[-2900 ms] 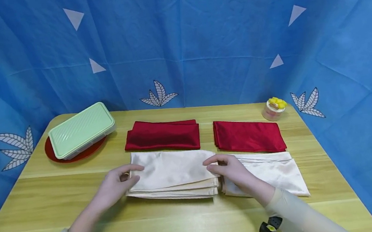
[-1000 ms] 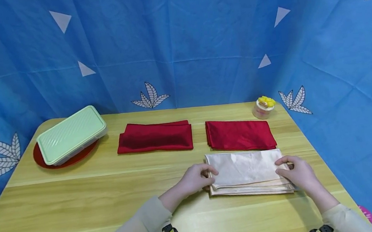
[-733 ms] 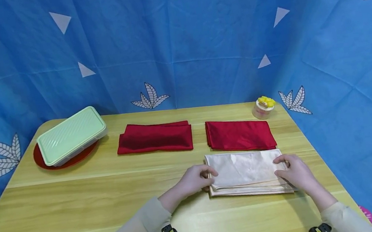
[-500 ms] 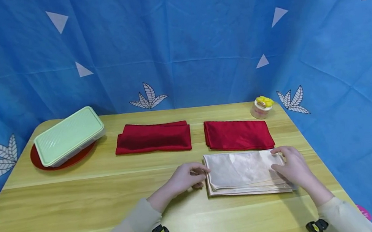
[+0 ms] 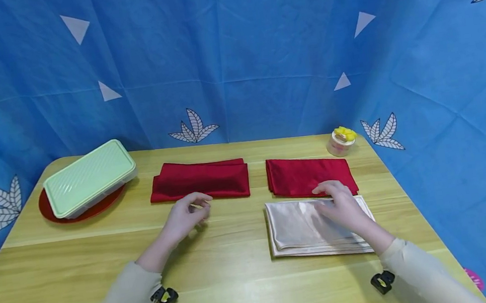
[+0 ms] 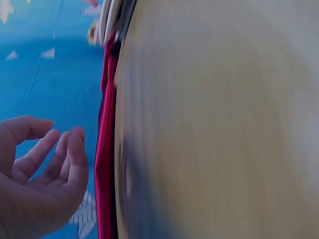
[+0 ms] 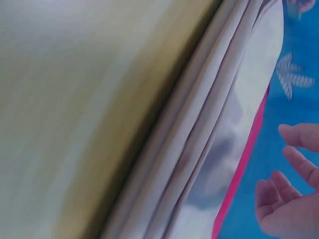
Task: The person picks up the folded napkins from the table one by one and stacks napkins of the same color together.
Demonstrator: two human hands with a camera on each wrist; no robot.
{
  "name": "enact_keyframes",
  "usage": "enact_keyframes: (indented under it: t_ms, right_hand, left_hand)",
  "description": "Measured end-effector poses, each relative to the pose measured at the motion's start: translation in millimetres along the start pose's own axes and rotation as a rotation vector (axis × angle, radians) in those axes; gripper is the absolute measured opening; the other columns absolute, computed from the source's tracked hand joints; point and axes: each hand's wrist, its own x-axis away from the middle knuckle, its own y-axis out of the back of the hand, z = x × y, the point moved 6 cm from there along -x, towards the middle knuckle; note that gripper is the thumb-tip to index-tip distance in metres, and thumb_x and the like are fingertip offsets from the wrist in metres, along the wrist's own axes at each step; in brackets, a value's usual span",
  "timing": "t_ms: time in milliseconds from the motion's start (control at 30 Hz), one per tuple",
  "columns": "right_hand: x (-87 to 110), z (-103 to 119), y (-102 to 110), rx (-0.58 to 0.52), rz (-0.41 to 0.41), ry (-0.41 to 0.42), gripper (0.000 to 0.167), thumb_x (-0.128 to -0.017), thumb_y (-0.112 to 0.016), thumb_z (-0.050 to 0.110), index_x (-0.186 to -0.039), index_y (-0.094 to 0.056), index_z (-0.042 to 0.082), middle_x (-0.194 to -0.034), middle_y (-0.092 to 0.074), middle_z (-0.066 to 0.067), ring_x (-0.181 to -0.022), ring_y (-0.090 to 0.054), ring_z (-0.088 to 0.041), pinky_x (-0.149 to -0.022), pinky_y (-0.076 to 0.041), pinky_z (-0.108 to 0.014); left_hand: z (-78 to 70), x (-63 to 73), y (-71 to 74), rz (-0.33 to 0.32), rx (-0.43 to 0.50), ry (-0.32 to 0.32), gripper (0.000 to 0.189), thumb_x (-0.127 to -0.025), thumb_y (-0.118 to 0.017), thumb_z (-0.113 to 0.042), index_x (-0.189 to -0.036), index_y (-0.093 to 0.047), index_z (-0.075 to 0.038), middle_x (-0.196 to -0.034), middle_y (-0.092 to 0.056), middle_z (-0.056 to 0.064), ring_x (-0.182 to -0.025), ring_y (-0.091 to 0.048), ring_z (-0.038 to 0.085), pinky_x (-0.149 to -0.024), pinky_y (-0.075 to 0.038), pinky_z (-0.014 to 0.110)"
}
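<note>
My left hand (image 5: 187, 215) is raised over the table in front of the left folded red satin cloth (image 5: 206, 180), fingers loosely bent with nothing in them. In the left wrist view that hand (image 6: 50, 174) shows a gap between thumb and fingers. My right hand (image 5: 341, 205) hovers above the stack of folded white satin cloths (image 5: 296, 225), its fingers apart and holding nothing. Several layered folds of the white stack (image 7: 199, 129) show in the right wrist view. Behind the stack lies the right folded red satin cloth (image 5: 306, 174), partly covered by my right fingers.
At the back left a box with a pale green lid (image 5: 88, 176) sits tilted on a dark red plate (image 5: 98, 208). A small jar with a yellow top (image 5: 342, 141) stands at the back right. A blue curtain (image 5: 222, 49) hangs behind the wooden table (image 5: 240, 282).
The white cloth held between both hands moved right onto the other white cloth. Both hands then let go; the left moved left toward the left red cloth, the right moved leftward above the stack.
</note>
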Motion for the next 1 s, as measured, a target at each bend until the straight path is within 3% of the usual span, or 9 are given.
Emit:
enact_keyframes:
  t_ms: [167, 400, 533, 767, 867, 1000]
  right_hand:
    - [-20.7, 24, -25, -0.086, 0.063, 0.024, 0.029, -0.080, -0.071, -0.002, -0.107, -0.063, -0.001, -0.118, -0.053, -0.019, -0.108, -0.049, -0.037, -0.086, -0.044, -0.050]
    - [-48.0, 53, -54, -0.182, 0.145, 0.031, 0.030, -0.084, -0.067, 0.000, -0.112, -0.059, -0.004, -0.116, -0.052, -0.020, -0.094, -0.058, -0.033, -0.078, -0.050, -0.041]
    - [-61.4, 59, -71, -0.234, 0.213, -0.043, 0.036, -0.088, -0.064, 0.006, -0.121, -0.053, -0.004, -0.120, -0.052, -0.021, -0.095, -0.060, -0.032, -0.076, -0.051, -0.037]
    - [-76.9, 58, -98, -0.405, 0.300, -0.269, 0.051, -0.093, -0.059, 0.014, -0.138, -0.038, -0.001, -0.131, -0.047, -0.022, -0.099, -0.060, -0.032, -0.080, -0.052, -0.037]
    - [-81.8, 59, -110, -0.511, 0.345, -0.342, 0.054, -0.095, -0.057, 0.012, -0.141, -0.032, -0.001, -0.133, -0.045, -0.025, -0.097, -0.061, -0.034, -0.081, -0.053, -0.038]
    - [-89.4, 60, -120, -0.587, 0.368, -0.400, 0.055, -0.095, -0.056, 0.011, -0.142, -0.031, -0.002, -0.133, -0.046, -0.025, -0.096, -0.063, -0.031, -0.083, -0.052, -0.036]
  left_hand:
    - [3.8, -0.9, 38.7, -0.131, -0.158, -0.049, 0.025, -0.090, -0.062, -0.003, -0.114, -0.062, 0.001, -0.103, -0.063, 0.016, -0.090, -0.059, 0.029, -0.075, -0.048, 0.034]
    - [13.8, 2.6, 70.8, -0.271, -0.236, -0.014, 0.035, -0.090, -0.059, -0.003, -0.124, -0.055, 0.006, -0.121, -0.052, 0.026, -0.106, -0.050, 0.038, -0.090, -0.042, 0.046]
    - [20.5, 5.9, 80.4, -0.323, -0.277, 0.049, 0.046, -0.089, -0.059, -0.006, -0.132, -0.049, 0.005, -0.131, -0.043, 0.029, -0.115, -0.042, 0.041, -0.098, -0.034, 0.051]
    - [28.6, 9.3, 86.3, -0.349, -0.321, 0.144, 0.056, -0.087, -0.057, -0.013, -0.138, -0.041, 0.005, -0.137, -0.036, 0.032, -0.130, -0.025, 0.045, -0.106, -0.020, 0.055]
    - [30.7, 8.9, 88.9, -0.357, -0.307, 0.159, 0.056, -0.086, -0.056, -0.012, -0.137, -0.041, 0.006, -0.126, -0.041, 0.032, -0.124, -0.031, 0.043, -0.100, -0.027, 0.052]
    - [33.7, 5.6, 92.6, -0.354, -0.267, 0.164, 0.055, -0.086, -0.056, -0.011, -0.137, -0.042, 0.006, -0.101, -0.044, 0.023, -0.100, -0.038, 0.034, -0.078, -0.035, 0.042]
